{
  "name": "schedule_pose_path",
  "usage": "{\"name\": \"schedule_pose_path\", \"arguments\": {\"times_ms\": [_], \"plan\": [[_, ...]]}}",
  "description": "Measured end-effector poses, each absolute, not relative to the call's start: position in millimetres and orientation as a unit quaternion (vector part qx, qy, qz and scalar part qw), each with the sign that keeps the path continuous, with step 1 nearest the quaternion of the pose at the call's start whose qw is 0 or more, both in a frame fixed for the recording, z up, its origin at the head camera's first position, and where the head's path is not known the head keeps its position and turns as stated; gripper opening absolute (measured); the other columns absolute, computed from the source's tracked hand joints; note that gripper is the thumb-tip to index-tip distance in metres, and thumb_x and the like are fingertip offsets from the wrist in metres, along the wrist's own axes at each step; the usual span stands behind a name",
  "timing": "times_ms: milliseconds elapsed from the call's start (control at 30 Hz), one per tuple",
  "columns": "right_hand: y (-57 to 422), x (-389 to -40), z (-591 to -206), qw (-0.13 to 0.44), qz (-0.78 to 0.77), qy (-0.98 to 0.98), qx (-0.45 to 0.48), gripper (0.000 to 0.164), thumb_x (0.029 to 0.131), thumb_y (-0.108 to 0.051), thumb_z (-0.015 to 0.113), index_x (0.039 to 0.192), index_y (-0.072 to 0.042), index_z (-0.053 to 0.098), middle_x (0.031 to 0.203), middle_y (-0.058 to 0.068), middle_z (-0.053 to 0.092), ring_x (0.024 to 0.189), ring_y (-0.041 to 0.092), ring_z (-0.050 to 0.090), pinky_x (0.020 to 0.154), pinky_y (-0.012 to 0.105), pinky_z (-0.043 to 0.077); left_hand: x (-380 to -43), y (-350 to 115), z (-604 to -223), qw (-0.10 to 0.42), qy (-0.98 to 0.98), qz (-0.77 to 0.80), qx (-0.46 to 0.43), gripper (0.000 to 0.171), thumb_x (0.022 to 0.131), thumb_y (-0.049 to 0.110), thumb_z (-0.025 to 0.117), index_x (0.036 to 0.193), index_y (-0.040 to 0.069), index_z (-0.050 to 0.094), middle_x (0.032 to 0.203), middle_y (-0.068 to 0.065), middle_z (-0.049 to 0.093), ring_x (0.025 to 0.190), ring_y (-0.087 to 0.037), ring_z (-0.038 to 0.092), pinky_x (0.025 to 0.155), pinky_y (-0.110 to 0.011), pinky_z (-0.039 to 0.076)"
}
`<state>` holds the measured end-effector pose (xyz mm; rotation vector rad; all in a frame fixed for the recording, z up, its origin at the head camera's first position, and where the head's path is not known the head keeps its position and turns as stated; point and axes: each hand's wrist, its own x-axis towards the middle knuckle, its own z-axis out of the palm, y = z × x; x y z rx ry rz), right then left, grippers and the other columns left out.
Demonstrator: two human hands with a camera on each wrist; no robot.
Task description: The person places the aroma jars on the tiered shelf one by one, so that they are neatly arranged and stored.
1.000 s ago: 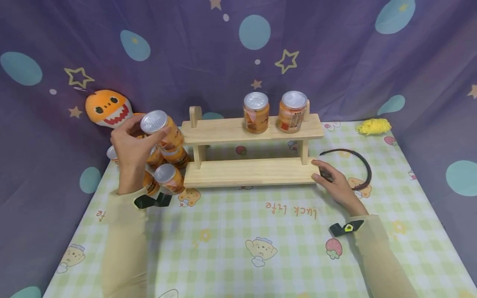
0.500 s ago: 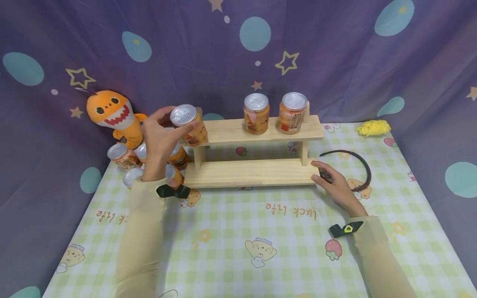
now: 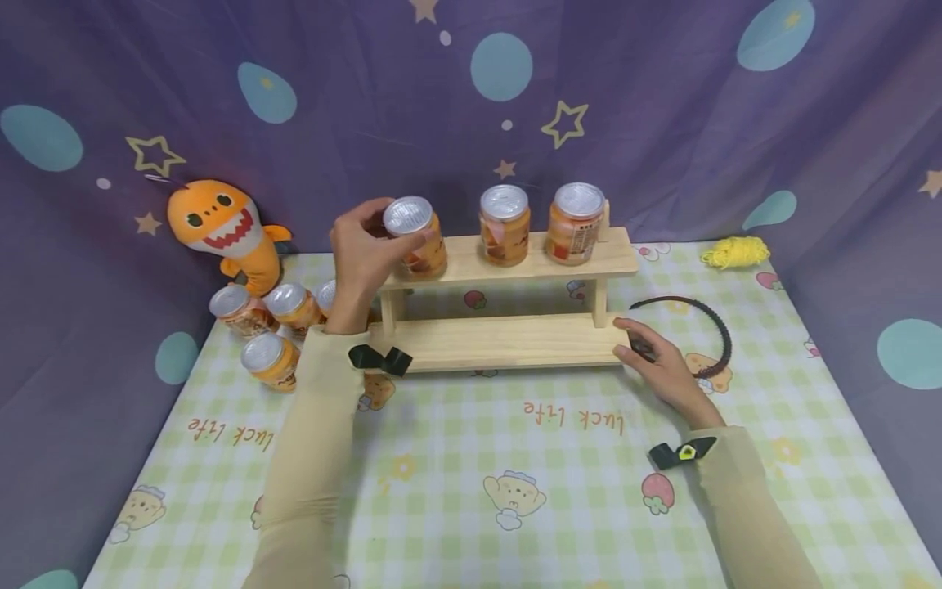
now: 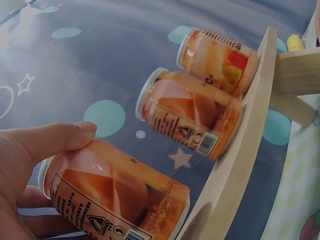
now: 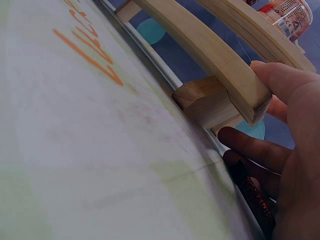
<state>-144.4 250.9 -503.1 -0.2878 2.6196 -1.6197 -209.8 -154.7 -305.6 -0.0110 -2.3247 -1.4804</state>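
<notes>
My left hand grips an orange-labelled can with a silver lid at the left end of the upper board of a two-tier wooden shelf. In the left wrist view the thumb lies along the side of this can, its base close to the board; whether they touch I cannot tell. Two similar cans, a middle one and a right one, stand upright on that board. My right hand holds the right end of the lower board, its thumb against the board end.
Several more cans stand at the left, partly behind my left forearm. An orange shark plush leans at the back left. A dark ridged headband and yellow yarn lie right of the shelf on the checked tablecloth.
My left hand has carried its can rightward from above the can group to the left end of the upper board. The right hand has stayed at the lower board's end.
</notes>
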Motion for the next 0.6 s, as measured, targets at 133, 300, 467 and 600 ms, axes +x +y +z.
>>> {"name": "schedule_pose_path", "arguments": {"times_ms": [133, 300, 467, 600], "plan": [[251, -144, -501, 0.028, -0.525, 0.846, -0.090, 0.049, 0.100, -0.025, 0.062, 0.147, -0.015, 0.050, 0.140, 0.018, 0.060, 0.107, -0.017, 0.052, 0.091, 0.004, 0.039, -216, -145, -306, 0.180, -0.834, -0.521, 0.007, 0.053, 0.067, 0.023, 0.093, 0.114, 0.006, 0.073, 0.106, -0.014, 0.074, 0.076, -0.002, 0.061, 0.070, -0.015, 0.049], [250, -143, -499, 0.033, -0.522, 0.848, -0.087, 0.049, 0.100, -0.027, 0.062, 0.147, -0.016, 0.050, 0.139, 0.018, 0.060, 0.107, -0.017, 0.052, 0.091, 0.004, 0.039, -223, -138, -308, 0.173, -0.836, -0.521, 0.004, 0.054, 0.066, 0.022, 0.093, 0.114, 0.006, 0.073, 0.105, -0.014, 0.074, 0.076, -0.003, 0.061, 0.069, -0.016, 0.049], [250, -143, -498, 0.032, -0.519, 0.850, -0.087, 0.049, 0.100, -0.027, 0.061, 0.147, -0.017, 0.050, 0.140, 0.017, 0.060, 0.107, -0.017, 0.051, 0.092, 0.005, 0.039, -228, -131, -310, 0.161, -0.837, -0.522, -0.002, 0.053, 0.067, 0.021, 0.092, 0.114, 0.004, 0.072, 0.105, -0.015, 0.073, 0.078, -0.005, 0.061, 0.070, -0.016, 0.048], [250, -143, -500, 0.031, -0.521, 0.848, -0.089, 0.049, 0.100, -0.026, 0.061, 0.147, -0.017, 0.050, 0.139, 0.017, 0.061, 0.108, -0.016, 0.052, 0.092, 0.005, 0.039, -231, -127, -312, 0.156, -0.835, -0.527, 0.001, 0.053, 0.068, 0.021, 0.092, 0.113, 0.004, 0.072, 0.105, -0.014, 0.073, 0.078, -0.006, 0.061, 0.070, -0.017, 0.049]]}}
